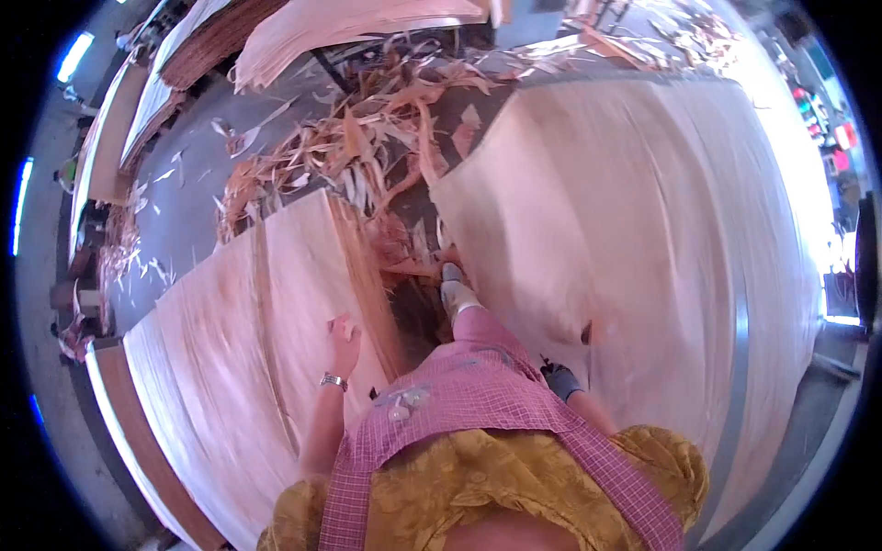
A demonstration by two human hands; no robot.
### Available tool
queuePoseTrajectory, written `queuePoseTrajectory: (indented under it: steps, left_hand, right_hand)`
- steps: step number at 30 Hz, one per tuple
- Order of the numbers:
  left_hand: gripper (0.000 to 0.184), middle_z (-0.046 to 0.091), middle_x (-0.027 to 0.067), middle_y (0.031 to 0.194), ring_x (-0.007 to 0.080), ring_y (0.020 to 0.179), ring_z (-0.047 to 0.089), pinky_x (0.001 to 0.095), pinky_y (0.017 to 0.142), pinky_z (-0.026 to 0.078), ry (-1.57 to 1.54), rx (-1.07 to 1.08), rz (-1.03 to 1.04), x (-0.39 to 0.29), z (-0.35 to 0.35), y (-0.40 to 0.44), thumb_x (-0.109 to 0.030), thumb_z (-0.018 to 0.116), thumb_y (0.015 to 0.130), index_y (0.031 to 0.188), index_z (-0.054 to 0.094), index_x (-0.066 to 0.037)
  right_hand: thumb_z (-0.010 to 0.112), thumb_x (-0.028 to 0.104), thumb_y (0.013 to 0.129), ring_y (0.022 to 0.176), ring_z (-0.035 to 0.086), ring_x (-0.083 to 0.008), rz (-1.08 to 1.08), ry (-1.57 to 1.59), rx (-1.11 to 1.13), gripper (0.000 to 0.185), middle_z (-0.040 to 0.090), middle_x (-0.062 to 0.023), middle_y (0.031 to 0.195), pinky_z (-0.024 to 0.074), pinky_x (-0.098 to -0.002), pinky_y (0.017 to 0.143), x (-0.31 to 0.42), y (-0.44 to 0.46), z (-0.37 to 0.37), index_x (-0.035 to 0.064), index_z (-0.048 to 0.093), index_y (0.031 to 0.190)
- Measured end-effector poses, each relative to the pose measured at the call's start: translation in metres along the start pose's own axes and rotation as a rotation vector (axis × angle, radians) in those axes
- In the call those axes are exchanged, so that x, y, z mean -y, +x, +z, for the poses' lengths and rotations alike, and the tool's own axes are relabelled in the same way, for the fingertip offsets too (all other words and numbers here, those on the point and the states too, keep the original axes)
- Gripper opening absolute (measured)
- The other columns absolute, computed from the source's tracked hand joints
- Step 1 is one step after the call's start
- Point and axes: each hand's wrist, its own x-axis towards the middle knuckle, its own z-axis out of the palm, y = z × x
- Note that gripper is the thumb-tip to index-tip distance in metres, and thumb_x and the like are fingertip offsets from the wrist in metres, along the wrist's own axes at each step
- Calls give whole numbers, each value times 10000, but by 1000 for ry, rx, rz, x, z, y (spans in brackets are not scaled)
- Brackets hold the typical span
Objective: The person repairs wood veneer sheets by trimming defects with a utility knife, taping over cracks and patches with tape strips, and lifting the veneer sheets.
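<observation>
My left hand (344, 335), bare with a metal watch (333, 379) at the wrist, is over the left stack of thin wood sheets (220, 312), near its inner edge. Its fingers look loosely bent and a little apart, with nothing visible between them. On the other side, my right hand (560, 378) wears a dark glove and is low beside the apron (450, 386), at the near edge of the large right stack of sheets (625, 202). Its fingers are dark and too small to make out. A small dark hole or mark (586, 332) shows on that stack.
Between the stacks is a narrow gap with a shoe (452, 274) in it. Torn wood strips (358, 151) litter the grey floor (197, 216) ahead. More stacked sheets (220, 41) stand at the upper left. Coloured items (818, 119) are at the far right.
</observation>
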Motion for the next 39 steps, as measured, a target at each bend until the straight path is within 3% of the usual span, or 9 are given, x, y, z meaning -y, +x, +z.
queuePoseTrajectory:
  steps: [6, 11, 15, 19, 22, 24, 31, 34, 39]
  left_hand:
    - [446, 577, 231, 1219, 383, 1146, 535, 437, 993, 442, 175, 378, -97, -38, -68, 96, -280, 679, 850, 1196, 593, -11]
    - [420, 610, 234, 1150, 354, 1131, 563, 461, 952, 465, 275, 229, -257, 0, -100, 188, -298, 654, 874, 1179, 613, -12]
    - [404, 623, 223, 1118, 333, 1104, 569, 456, 920, 473, 244, 336, -219, 9, -85, 325, -295, 646, 882, 1170, 618, -13]
    - [392, 629, 211, 1098, 314, 1071, 575, 441, 895, 477, 261, 641, 2, -79, -36, 530, -284, 644, 886, 1169, 619, -14]
    - [383, 634, 202, 1083, 300, 1046, 579, 430, 876, 480, 333, 830, 214, -167, 9, 678, -277, 642, 890, 1168, 620, -14]
    - [377, 637, 195, 1073, 291, 1030, 582, 423, 863, 482, 391, 908, 333, -238, 35, 756, -272, 640, 892, 1167, 620, -14]
    - [357, 648, 174, 1039, 258, 972, 591, 397, 819, 489, 542, 1145, 712, -426, 148, 873, -254, 635, 900, 1165, 622, -16]
    - [348, 652, 164, 1024, 244, 947, 595, 386, 801, 492, 613, 1260, 852, -459, 182, 875, -246, 633, 903, 1164, 623, -16]
    - [334, 660, 149, 999, 221, 905, 602, 368, 769, 497, 763, 1433, 1057, -467, 196, 837, -234, 630, 909, 1163, 625, -17]
  right_hand:
    - [413, 330, 949, 1195, 552, -382, -11, -44, 373, 436, 565, -233, 1298, 444, -453, 997, 66, 110, -42, 62, 635, 1213]
    - [477, 393, 912, 1142, 599, -366, 82, -67, 520, 469, 613, -230, 1232, 463, -432, 970, 94, 170, -78, 61, 653, 1191]
    - [514, 450, 897, 1108, 625, -355, 255, 188, 376, 495, 641, -222, 1195, 481, -427, 939, 158, 183, -143, 58, 670, 1156]
    - [505, 477, 899, 1061, 647, -345, 515, 619, 199, 523, 658, -210, 1169, 502, -424, 888, 222, 212, -133, 56, 668, 1162]
    - [484, 373, 904, 1050, 645, -358, 628, 726, -3, 466, 653, -213, 1171, 498, -443, 909, 304, 213, -130, 23, 650, 1163]
    - [488, 339, 885, 1078, 628, -372, 816, 894, -118, 434, 640, -228, 1181, 493, -457, 918, 356, 246, -84, 35, 651, 1149]
    - [466, 336, 914, 1054, 621, -400, 1569, 1351, -634, 367, 650, -248, 1103, 482, -479, 920, 587, 218, -108, 55, 633, 1081]
    - [490, 339, 914, 1081, 602, -401, 2094, 1564, -558, 368, 630, -248, 1130, 480, -472, 924, 662, 234, -96, 53, 612, 1110]
    - [506, 267, 916, 1054, 595, -412, 2420, 1659, -572, 321, 586, -266, 1143, 491, -467, 901, 796, 245, -43, 19, 569, 1111]
